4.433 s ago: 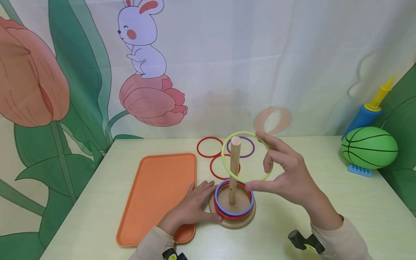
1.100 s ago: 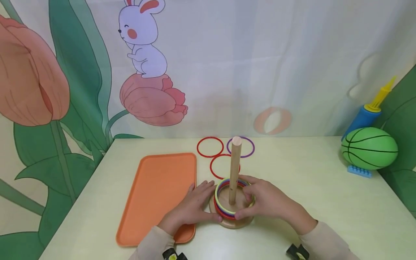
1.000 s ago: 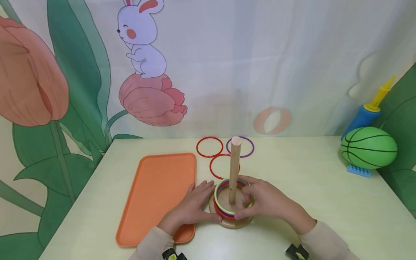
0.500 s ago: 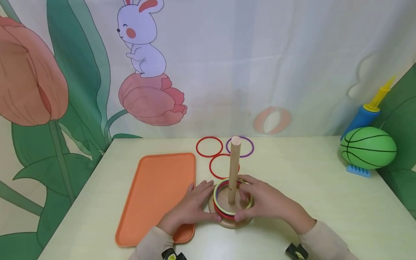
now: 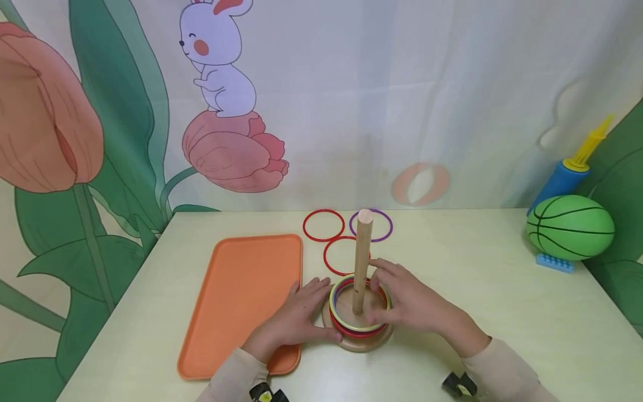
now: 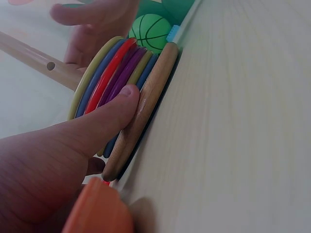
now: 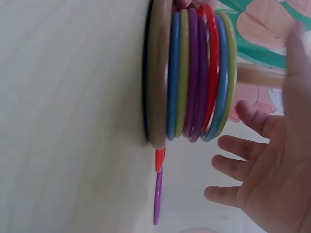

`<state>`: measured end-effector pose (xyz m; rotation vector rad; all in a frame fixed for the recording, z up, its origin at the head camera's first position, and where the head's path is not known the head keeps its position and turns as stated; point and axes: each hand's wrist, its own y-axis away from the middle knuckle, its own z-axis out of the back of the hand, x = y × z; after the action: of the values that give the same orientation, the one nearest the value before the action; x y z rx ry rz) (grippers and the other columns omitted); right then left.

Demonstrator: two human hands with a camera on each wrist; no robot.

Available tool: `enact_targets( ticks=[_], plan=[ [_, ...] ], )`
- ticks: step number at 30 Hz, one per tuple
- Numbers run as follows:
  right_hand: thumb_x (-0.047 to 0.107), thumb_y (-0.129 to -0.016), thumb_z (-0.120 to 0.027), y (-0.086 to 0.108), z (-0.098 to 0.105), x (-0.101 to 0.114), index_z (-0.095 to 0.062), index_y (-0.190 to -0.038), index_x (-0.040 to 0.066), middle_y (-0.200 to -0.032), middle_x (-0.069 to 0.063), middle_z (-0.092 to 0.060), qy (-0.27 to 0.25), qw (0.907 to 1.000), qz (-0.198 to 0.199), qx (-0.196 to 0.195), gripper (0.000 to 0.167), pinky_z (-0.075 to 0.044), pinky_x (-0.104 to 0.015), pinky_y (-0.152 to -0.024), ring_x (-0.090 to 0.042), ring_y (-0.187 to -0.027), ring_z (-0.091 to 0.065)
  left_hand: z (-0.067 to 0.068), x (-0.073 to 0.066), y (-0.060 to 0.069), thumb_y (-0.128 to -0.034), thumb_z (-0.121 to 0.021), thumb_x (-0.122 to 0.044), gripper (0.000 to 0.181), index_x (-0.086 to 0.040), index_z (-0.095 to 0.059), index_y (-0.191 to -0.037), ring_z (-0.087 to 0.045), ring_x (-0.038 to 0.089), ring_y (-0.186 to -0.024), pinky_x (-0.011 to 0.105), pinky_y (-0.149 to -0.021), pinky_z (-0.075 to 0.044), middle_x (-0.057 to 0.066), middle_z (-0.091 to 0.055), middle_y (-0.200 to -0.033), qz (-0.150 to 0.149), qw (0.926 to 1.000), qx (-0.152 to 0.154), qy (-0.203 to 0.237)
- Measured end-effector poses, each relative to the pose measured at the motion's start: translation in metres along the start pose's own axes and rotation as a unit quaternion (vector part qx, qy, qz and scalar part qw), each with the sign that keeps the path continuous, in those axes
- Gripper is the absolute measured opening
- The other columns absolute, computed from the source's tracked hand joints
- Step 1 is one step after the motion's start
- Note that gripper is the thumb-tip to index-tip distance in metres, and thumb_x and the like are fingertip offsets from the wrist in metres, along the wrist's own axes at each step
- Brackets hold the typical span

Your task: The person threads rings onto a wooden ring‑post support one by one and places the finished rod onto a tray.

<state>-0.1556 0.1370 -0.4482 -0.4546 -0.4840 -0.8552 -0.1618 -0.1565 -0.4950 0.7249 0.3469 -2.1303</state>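
Coloured rings (image 7: 195,77) encircle the upright wooden peg (image 5: 361,257).

Ring stack (image 7: 193,75) around peg (image 5: 361,257), tray (image 5: 246,301) left, loose rings (image 5: 333,240) behind, ball (image 5: 570,227) right

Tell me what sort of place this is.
Probably a children's play area: a wooden peg with coloured rings around it, a green ball patterned like a basketball, and a cloth backdrop printed with a cartoon rabbit.
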Motion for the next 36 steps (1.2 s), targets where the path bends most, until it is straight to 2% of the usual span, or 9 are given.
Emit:
enact_targets(
  ticks=[2, 5, 9, 12, 14, 18, 23, 30, 36],
  plan=[
    [0.073, -0.091, -0.065, -0.001, 0.001, -0.004, -0.058, -0.098, 0.015, -0.157, -0.017, -0.05, -0.015, 0.9996, 0.016, -0.016, 0.058, -0.047, -0.057, -0.106, -0.044, -0.142, -0.048, 0.0, 0.0, 0.0, -0.081, -0.085, -0.061, 0.098, -0.018, -0.046, -0.16, -0.024, 0.04, -0.158, 0.067, -0.126, -0.003, 0.015, -0.035, -0.169, 0.0, 1.0, 0.0, 0.003],
    [0.078, -0.096, -0.045, -0.001, 0.001, -0.012, -0.058, -0.104, 0.012, -0.154, -0.024, -0.051, -0.036, 0.9983, 0.03, -0.034, 0.068, -0.043, -0.065, -0.111, -0.046, -0.142, -0.048, 0.0, 0.0, 0.001, -0.0807, -0.086, -0.06, 0.098, -0.019, -0.046, -0.161, -0.023, 0.04, -0.159, 0.067, -0.126, -0.003, 0.014, -0.035, -0.169, 0.003, 1.0, 0.001, 0.005],
    [0.053, -0.108, -0.053, -0.002, 0.002, -0.024, -0.059, -0.112, 0.009, -0.15, -0.026, -0.054, -0.048, 0.9976, 0.014, -0.048, 0.044, -0.042, -0.066, -0.112, -0.046, -0.14, -0.051, 0.0, 0.001, 0.001, -0.0808, -0.086, -0.06, 0.099, -0.018, -0.045, -0.161, -0.023, 0.039, -0.159, 0.067, -0.126, -0.002, 0.014, -0.035, -0.169, 0.004, 1.0, 0.002, 0.005],
    [0.03, -0.111, -0.055, -0.001, 0.004, -0.033, -0.061, -0.119, 0.006, -0.148, -0.026, -0.056, -0.05, 0.9974, -0.006, -0.052, 0.027, -0.042, -0.066, -0.112, -0.046, -0.139, -0.052, 0.0, 0.002, 0.002, -0.0809, -0.086, -0.061, 0.099, -0.018, -0.045, -0.161, -0.022, 0.039, -0.159, 0.067, -0.126, -0.002, 0.013, -0.034, -0.17, 0.003, 1.0, 0.003, 0.007],
    [0.026, -0.112, -0.052, -0.001, 0.004, -0.038, -0.062, -0.124, 0.003, -0.145, -0.025, -0.058, -0.054, 0.9972, -0.015, -0.049, 0.028, -0.04, -0.066, -0.113, -0.047, -0.139, -0.052, 0.0, 0.002, 0.002, -0.0808, -0.086, -0.06, 0.1, -0.018, -0.045, -0.161, -0.022, 0.039, -0.159, 0.068, -0.126, -0.002, 0.013, -0.034, -0.17, 0.003, 1.0, 0.004, 0.008],
    [0.029, -0.115, -0.045, -0.001, 0.004, -0.047, -0.063, -0.131, 0.002, -0.139, -0.019, -0.064, -0.066, 0.9964, -0.041, -0.033, 0.036, -0.041, -0.063, -0.114, -0.043, -0.137, -0.054, 0.0, 0.002, 0.002, -0.0809, -0.086, -0.06, 0.1, -0.018, -0.045, -0.161, -0.021, 0.039, -0.159, 0.068, -0.126, -0.002, 0.013, -0.034, -0.17, 0.002, 0.9999, 0.004, 0.01],
    [0.029, -0.113, -0.05, -0.003, 0.003, -0.057, -0.067, -0.129, 0.003, -0.128, -0.009, -0.07, -0.062, 0.9962, -0.061, -0.007, 0.034, -0.049, -0.057, -0.108, -0.033, -0.125, -0.063, 0.0, 0.003, 0.001, -0.0812, -0.085, -0.061, 0.1, -0.017, -0.045, -0.161, -0.022, 0.039, -0.159, 0.068, -0.126, -0.003, 0.013, -0.034, -0.17, 0.0, 1.0, 0.002, 0.005],
    [0.011, -0.11, -0.055, -0.012, -0.003, -0.069, -0.067, -0.131, 0.001, -0.131, -0.013, -0.07, -0.063, 0.9976, -0.026, -0.011, 0.027, -0.047, -0.059, -0.11, -0.038, -0.129, -0.062, 0.001, 0.002, 0.001, -0.0815, -0.085, -0.061, 0.1, -0.017, -0.044, -0.161, -0.021, 0.038, -0.16, 0.067, -0.126, -0.002, 0.012, -0.033, -0.17, 0.004, 0.9999, 0.007, 0.007],
    [0.001, -0.103, -0.056, -0.026, -0.012, -0.074, -0.065, -0.14, 0.002, -0.138, -0.02, -0.064, -0.02, 0.9996, -0.004, -0.02, 0.038, -0.04, -0.065, -0.11, -0.044, -0.132, -0.056, 0.0, 0.001, 0.002, -0.0813, -0.085, -0.061, 0.099, -0.018, -0.045, -0.161, -0.021, 0.039, -0.16, 0.067, -0.126, -0.002, 0.014, -0.034, -0.17, 0.002, 0.9999, 0.005, 0.008]
  ],
)
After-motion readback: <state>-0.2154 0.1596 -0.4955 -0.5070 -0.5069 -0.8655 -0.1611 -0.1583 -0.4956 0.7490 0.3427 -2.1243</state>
